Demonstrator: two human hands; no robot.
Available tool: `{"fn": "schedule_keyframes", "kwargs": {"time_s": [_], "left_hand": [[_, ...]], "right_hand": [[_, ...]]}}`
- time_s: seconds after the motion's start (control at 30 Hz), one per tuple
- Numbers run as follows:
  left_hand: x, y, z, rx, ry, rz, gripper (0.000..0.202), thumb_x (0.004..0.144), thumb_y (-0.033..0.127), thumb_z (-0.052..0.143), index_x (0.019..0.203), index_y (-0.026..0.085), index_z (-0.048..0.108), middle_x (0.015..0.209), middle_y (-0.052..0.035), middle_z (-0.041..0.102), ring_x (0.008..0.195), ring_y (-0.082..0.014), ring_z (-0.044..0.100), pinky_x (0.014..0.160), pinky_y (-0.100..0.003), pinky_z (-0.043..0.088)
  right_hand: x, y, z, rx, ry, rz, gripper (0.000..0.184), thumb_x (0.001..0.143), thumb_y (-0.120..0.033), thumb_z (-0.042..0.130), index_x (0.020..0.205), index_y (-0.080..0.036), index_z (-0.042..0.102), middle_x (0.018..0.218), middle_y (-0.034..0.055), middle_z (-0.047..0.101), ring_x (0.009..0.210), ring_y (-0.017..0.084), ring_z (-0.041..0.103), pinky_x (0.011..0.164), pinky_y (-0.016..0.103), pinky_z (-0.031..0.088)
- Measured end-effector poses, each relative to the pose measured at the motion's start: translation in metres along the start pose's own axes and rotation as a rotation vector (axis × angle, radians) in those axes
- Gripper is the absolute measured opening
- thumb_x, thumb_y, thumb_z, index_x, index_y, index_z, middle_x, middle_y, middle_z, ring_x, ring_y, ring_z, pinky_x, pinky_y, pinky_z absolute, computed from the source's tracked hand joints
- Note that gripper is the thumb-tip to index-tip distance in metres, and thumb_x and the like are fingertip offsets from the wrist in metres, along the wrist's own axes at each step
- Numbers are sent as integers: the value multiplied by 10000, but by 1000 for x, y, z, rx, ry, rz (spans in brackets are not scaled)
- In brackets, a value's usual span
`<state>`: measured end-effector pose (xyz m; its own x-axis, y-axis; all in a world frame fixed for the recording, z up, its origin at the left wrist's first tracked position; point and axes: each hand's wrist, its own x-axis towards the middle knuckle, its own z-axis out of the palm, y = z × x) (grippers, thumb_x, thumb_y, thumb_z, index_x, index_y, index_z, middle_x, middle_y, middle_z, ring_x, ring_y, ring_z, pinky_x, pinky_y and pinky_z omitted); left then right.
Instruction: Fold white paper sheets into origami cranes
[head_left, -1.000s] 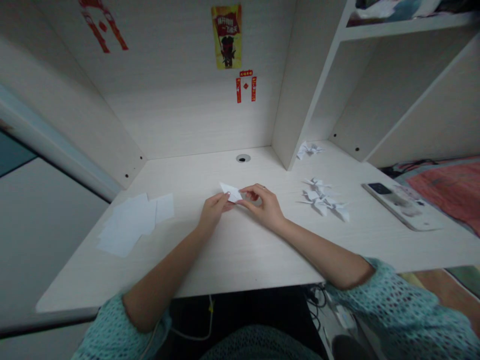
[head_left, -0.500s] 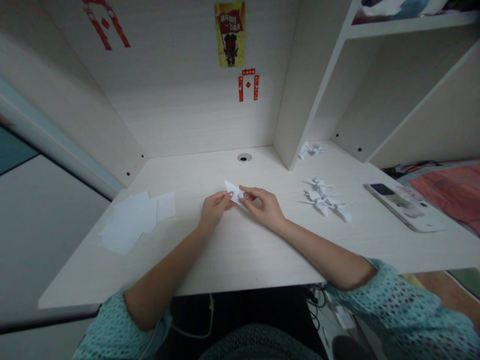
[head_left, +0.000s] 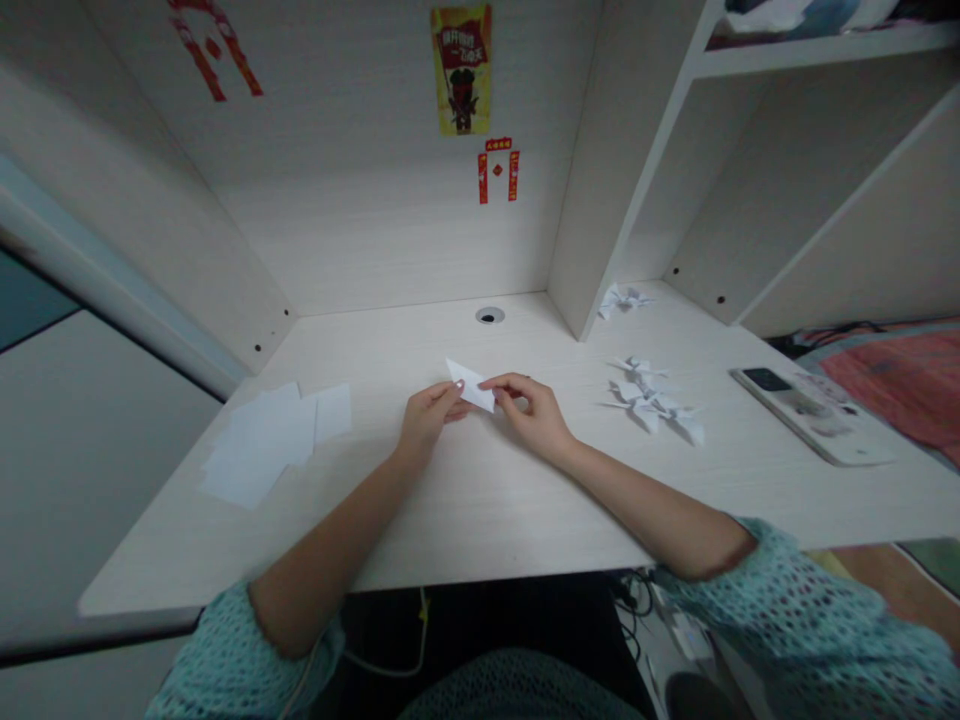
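A small folded white paper [head_left: 474, 388] with pointed ends is held between my two hands, just over the middle of the desk. My left hand [head_left: 429, 415] pinches its left side, thumb on top and fingers beneath. At its right end, my right hand [head_left: 534, 408] pinches the edge between thumb and forefinger. Over to the right lie several folded paper cranes [head_left: 649, 400] in a loose cluster. Flat white paper sheets [head_left: 259, 440] lie in an overlapping pile on the left.
More folded paper [head_left: 624, 298] sits by the shelf's upright panel [head_left: 600, 200]. A phone-like white slab [head_left: 814, 415] lies on the right of the desk [head_left: 465, 530]. Behind the hands, a round cable hole [head_left: 490, 315] opens near the back wall. Red cloth [head_left: 892, 380] lies beyond the right edge.
My right fingers have shifted slightly right, toward the end of the folded paper, and more of its face shows flat. My left hand keeps its pinch.
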<state>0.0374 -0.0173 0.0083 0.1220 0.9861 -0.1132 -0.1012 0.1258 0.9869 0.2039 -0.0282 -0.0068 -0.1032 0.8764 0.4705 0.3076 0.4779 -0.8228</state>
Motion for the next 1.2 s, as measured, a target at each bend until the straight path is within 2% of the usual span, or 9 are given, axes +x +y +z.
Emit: {"fn": "schedule_keyframes", "kwargs": {"time_s": [0.2,0.43,0.73,0.8,0.93,1.0,1.1,1.2], "left_hand": [[-1,-1,0,-7,-46,-5,358,641,446,699,834,145,682,849,-65,687,788,-170,637,802,-321,501],[0,-1,0,-20,-20,-1,337,635,428,709,821,149,679,812,-49,679,739,-145,629,776,-299,510],[-2,0,2,-15,-4,-1,340,630,429,706,808,140,687,749,-35,671,701,-139,614,739,-297,522],[-2,0,3,-29,3,-2,325,631,413,708,810,142,689,758,-36,674,703,-139,617,743,-299,521],[0,-2,1,-54,62,28,314,631,392,710,833,152,692,831,-45,685,752,-155,631,751,-307,523],[1,-3,0,-54,67,37,309,641,393,703,845,162,694,849,-42,687,771,-157,634,752,-303,524],[2,-4,-1,-30,34,50,318,654,411,693,851,161,696,845,-43,688,775,-160,635,753,-302,524],[2,-5,-1,-2,38,84,344,646,429,695,852,152,698,840,-49,688,772,-168,633,753,-311,526]], "right_hand": [[-2,-4,0,-126,21,-18,186,829,-251,508,957,-223,640,806,19,639,673,135,552,622,247,423],[-1,-3,0,-145,-1,-77,174,823,-309,561,948,-221,642,771,22,614,689,143,551,671,265,427],[-3,-4,-1,-235,-36,-134,268,760,-346,645,1001,-230,622,789,25,608,691,152,536,685,281,422],[-2,-4,-1,-222,-25,-123,270,757,-349,646,999,-232,617,809,24,617,699,151,542,692,281,425],[-1,-1,-2,-160,90,-8,378,724,-395,667,1048,-227,568,842,18,636,680,145,551,646,269,426],[0,2,-2,-158,123,45,344,711,-426,669,972,-218,589,788,10,636,646,142,540,604,261,410],[1,6,-2,-167,109,72,241,736,-445,634,752,-204,621,710,8,632,610,135,519,584,256,388],[2,6,-2,-161,92,93,253,753,-443,609,699,-196,632,690,15,640,594,133,509,573,255,377]]}}
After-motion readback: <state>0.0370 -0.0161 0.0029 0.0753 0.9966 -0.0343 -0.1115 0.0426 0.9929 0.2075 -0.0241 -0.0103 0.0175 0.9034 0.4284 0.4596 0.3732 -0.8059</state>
